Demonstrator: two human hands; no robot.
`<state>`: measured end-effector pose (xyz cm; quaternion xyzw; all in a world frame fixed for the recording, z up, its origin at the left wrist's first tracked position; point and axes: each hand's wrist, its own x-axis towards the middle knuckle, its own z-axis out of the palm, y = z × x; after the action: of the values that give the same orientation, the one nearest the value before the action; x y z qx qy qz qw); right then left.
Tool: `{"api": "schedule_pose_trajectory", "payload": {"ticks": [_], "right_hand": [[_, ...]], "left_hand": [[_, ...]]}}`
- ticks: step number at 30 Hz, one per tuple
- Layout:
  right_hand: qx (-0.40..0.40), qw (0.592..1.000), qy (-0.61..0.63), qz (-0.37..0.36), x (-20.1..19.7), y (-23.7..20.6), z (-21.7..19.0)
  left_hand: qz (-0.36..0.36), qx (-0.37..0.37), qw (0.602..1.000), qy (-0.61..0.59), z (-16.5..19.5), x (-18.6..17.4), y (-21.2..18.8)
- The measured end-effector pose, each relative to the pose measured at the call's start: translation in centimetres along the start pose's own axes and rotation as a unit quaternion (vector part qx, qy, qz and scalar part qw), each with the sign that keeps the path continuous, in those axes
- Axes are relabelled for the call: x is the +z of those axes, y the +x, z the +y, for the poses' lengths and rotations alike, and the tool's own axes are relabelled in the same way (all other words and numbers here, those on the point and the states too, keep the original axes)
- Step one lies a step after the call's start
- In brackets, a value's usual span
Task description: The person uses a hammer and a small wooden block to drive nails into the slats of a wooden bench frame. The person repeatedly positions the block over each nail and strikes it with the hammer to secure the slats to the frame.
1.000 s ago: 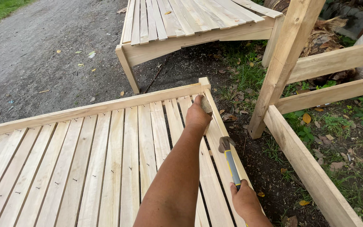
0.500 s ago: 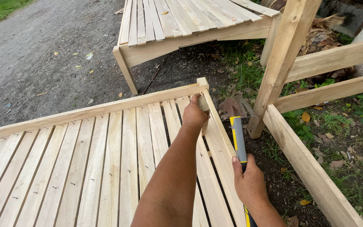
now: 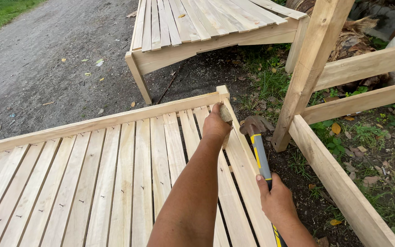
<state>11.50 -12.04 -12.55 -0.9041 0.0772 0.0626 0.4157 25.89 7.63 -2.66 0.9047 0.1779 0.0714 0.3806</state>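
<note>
Head view | left hand (image 3: pixel 216 124) pinches small wood block (image 3: pixel 226 113) against slatted frame (image 3: pixel 115 174) near its far corner, steadying it for a strike | right hand (image 3: pixel 277 201) grips claw hammer (image 3: pixel 258 142) low on handle, head just right of block

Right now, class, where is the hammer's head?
In the head view, the hammer's head sits right of centre, raised by the right hand, beside the left hand near the slatted frame's corner.

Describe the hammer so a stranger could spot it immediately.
Find the slatted wooden panel lying flat in the foreground and follow its right edge. Beside it, the right hand grips the hammer: a rusty claw head on a grey handle with yellow stripes, the only metal tool here.
</note>
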Motion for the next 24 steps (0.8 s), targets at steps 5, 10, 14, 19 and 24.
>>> {"api": "schedule_pose_trajectory", "payload": {"ticks": [5,10,14,19,24], "right_hand": [[-0.061,0.997,-0.008,0.048,2.4,0.5,2.2],[0.181,0.973,-0.021,-0.14,3.2,1.8,3.2],[0.22,0.961,0.014,-0.165,1.0,1.3,1.5],[0.057,0.995,0.067,-0.046,-1.1,0.5,-1.1],[0.024,0.999,0.029,-0.017,1.1,1.1,0.4]], "left_hand": [[0.005,0.001,1.0,-0.014,0.0,0.4,0.2],[-0.001,-0.003,1.0,0.004,-0.4,0.1,-0.2],[0.001,-0.003,1.0,-0.008,-0.7,0.2,-0.2],[-0.002,0.005,1.0,0.008,-0.7,0.6,0.3],[-0.007,0.006,1.0,0.001,-1.0,0.7,0.8]]}}
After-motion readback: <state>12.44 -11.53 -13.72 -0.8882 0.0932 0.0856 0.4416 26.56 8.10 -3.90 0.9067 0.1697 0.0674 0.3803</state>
